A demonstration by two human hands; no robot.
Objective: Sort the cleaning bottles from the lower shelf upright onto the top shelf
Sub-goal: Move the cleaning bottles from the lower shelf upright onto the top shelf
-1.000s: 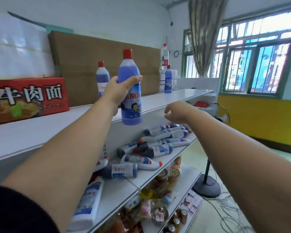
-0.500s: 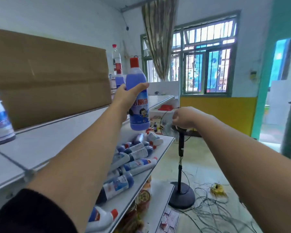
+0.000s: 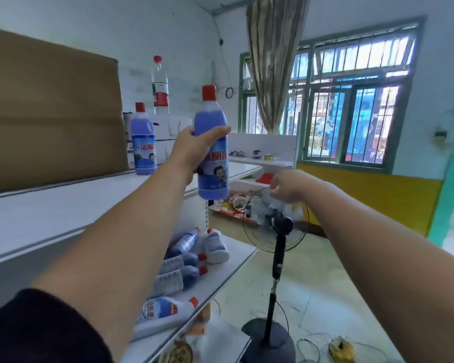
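My left hand (image 3: 194, 150) grips a blue cleaning bottle (image 3: 212, 155) with a red cap, held upright in the air just off the front edge of the white top shelf (image 3: 63, 213). A second blue bottle (image 3: 143, 141) stands upright on that shelf near the cardboard. Several more bottles (image 3: 184, 268) lie on their sides on the lower shelf (image 3: 228, 273) below. My right hand (image 3: 286, 186) hangs in the air to the right with its fingers curled and nothing in it.
A large cardboard sheet (image 3: 50, 113) leans along the back of the top shelf. A clear bottle (image 3: 160, 85) stands on white boxes at the far end. A standing fan (image 3: 275, 231) is on the floor beside the shelves, with loose cables around its base.
The view has swung right along the shelves. My left hand has carried the bottle toward the far end, where a standing bottle now shows. My right hand stays curled.
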